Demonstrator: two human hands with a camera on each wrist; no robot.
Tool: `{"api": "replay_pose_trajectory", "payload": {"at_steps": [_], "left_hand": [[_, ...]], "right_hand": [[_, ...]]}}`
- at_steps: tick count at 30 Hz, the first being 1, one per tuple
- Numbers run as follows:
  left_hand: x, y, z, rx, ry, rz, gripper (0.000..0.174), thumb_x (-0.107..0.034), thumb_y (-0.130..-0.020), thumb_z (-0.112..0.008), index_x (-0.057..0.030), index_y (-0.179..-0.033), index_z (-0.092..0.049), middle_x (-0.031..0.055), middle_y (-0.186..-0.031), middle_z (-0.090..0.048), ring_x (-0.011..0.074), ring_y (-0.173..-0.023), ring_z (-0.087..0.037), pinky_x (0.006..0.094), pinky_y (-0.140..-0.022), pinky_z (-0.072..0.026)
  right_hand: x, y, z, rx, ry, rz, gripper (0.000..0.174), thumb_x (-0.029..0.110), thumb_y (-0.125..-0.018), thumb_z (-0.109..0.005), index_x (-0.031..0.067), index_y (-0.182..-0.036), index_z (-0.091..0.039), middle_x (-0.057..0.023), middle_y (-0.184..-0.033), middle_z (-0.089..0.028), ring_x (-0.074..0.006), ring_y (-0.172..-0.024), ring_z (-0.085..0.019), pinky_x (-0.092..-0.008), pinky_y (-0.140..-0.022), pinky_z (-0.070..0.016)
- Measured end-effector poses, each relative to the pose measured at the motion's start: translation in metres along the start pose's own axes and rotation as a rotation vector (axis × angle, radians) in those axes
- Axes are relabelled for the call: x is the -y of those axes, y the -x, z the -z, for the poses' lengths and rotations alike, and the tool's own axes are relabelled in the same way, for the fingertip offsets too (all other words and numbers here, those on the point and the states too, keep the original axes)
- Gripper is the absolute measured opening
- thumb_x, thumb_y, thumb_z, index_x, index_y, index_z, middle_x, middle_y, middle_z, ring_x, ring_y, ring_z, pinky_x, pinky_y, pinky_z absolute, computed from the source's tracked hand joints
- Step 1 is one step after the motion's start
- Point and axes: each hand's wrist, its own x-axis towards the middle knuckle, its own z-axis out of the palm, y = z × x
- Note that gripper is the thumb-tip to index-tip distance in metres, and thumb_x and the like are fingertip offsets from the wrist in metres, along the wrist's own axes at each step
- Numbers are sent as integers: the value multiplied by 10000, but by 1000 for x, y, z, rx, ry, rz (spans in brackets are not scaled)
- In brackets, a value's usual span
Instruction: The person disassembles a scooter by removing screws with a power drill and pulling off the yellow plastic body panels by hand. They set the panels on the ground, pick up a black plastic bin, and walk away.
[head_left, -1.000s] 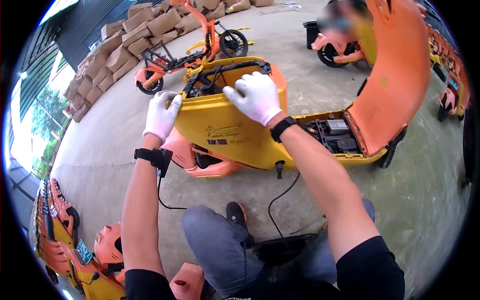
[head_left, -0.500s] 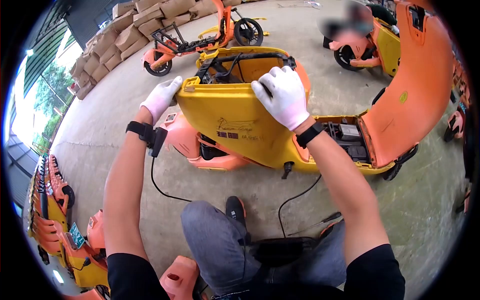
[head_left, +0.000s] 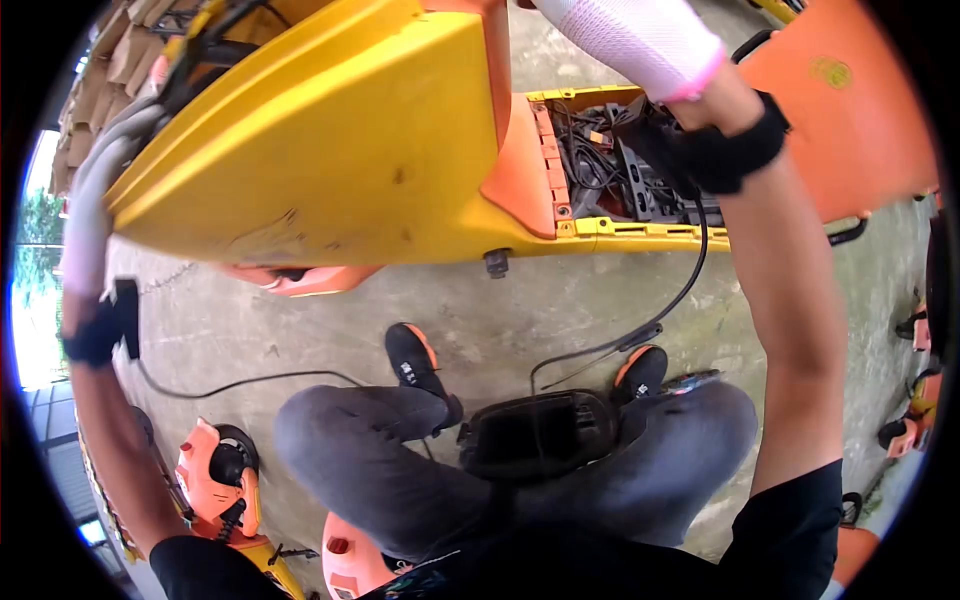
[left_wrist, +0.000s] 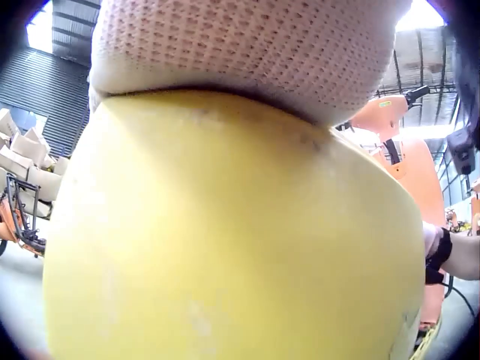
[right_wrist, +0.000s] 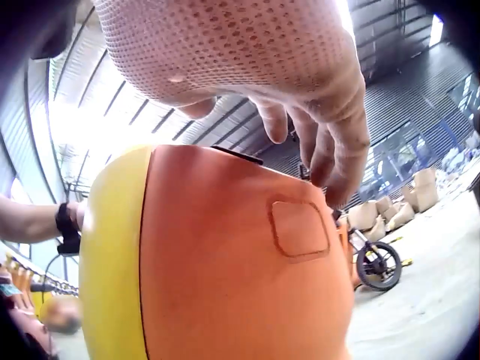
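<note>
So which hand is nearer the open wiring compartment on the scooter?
Right. The right hand grips the orange panel beside the wiring compartment, with its wrist over it; the left hand rests on the far end of the yellow panel.

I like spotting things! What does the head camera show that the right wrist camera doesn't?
Only the head view shows the person's shoes, the open wiring compartment and a loose black cable. Only the right wrist view shows the fingers curled over the top edge, a square outline and the roof. Both show the yellow-and-orange scooter body and the white-gloved right hand.
</note>
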Motion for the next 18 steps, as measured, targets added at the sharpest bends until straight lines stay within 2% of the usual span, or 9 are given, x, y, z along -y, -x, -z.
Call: {"api": "replay_pose_trajectory", "payload": {"at_steps": [2, 3, 9, 10, 12, 14, 16, 18], "left_hand": [[12, 3, 2, -32, -28, -5, 400, -195, -998, -390, 41, -1251, -591, 138, -1328, -576, 192, -1232, -530, 309, -1074, -373], [14, 8, -2, -54, 59, 56, 422, -209, -1000, -366, 55, -1245, -587, 144, -1369, -543, 213, -1249, -518, 317, -1090, -354], [-8, 17, -18, -90, 41, 125, 439, -221, -957, -368, 62, -1191, -609, 208, -1367, -525, 280, -1286, -483, 365, -1113, -310], [-12, 15, -14, -104, 26, 130, 443, -224, -948, -368, 63, -1180, -613, 220, -1366, -521, 293, -1293, -477, 374, -1118, -301], [-12, 10, -8, -20, -77, 2, 448, -235, -929, -371, 67, -1147, -622, 229, -1345, -533, 309, -1279, -488, 372, -1102, -309], [-12, 9, -12, -66, -96, 79, 409, -185, -890, -373, 54, -1063, -656, 234, -1280, -570, 325, -1195, -540, 377, -1046, -368], [-8, 4, -14, -100, -115, -10, 323, -94, -821, -433, 31, -1004, -668, 216, -1240, -598, 329, -1115, -569, 381, -998, -410], [8, -3, -22, -167, -154, -47, 291, -14, -735, -474, 7, -952, -667, 189, -1218, -618, 329, -1024, -582, 390, -949, -442]], "right_hand": [[28, 1, 21, 244, -52, 82, 484, 440, -946, -531, 3, -1135, -622, -238, -1036, -656, -317, -965, -635, -385, -871, -480], [30, 4, 21, 278, -43, 48, 483, 431, -945, -540, 2, -1155, -612, -223, -1045, -657, -306, -969, -633, -382, -873, -478], [29, 8, 11, 237, 57, -478, 510, 375, -939, -595, -8, -1273, -549, -131, -1096, -660, -237, -990, -624, -364, -886, -462], [33, 6, 7, 237, 78, -515, 520, 366, -938, -604, -9, -1292, -539, -115, -1104, -660, -225, -994, -622, -361, -888, -459], [28, 4, 1, 255, 165, -308, 667, 457, -949, -579, -54, -1363, -464, -132, -1207, -612, -197, -1101, -571, -358, -975, -417], [34, 4, -9, 201, 127, -376, 715, 505, -939, -578, -77, -1342, -473, -158, -1269, -572, -238, -1180, -535, -371, -1046, -366], [53, -10, -19, 108, -93, -579, 598, 376, -938, -606, -74, -1313, -484, -187, -1390, -478, -265, -1252, -496, -390, -1075, -345], [71, -33, -45, 16, -39, -843, 573, 281, -932, -627, -82, -1338, -447, -158, -1386, -466, -230, -1234, -491, -369, -1071, -347]]}}
